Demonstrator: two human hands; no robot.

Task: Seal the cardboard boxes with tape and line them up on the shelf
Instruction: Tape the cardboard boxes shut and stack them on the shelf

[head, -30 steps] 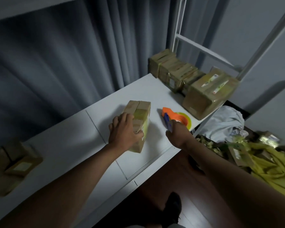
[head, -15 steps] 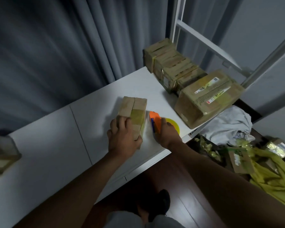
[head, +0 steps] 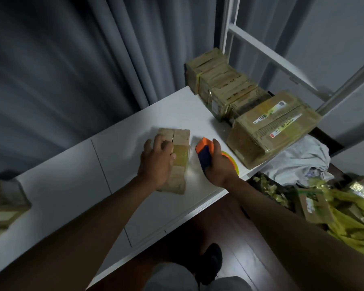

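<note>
Cardboard box (head: pixel 178 162) retaped, tape dispenser (head: pixel 204 155) drawn closer

Small half-taped cardboard box (head: pixel 178 158) lies beside orange tape dispenser (head: pixel 205 153).

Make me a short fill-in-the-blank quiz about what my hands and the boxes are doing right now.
1. The left hand rests on the small brown cardboard box with the ____ tape strip.
2. The right hand grips the orange and ____ tape dispenser.
3. The taped boxes line the white shelf on the person's ____ side.

Answers: yellow; blue; right
</note>
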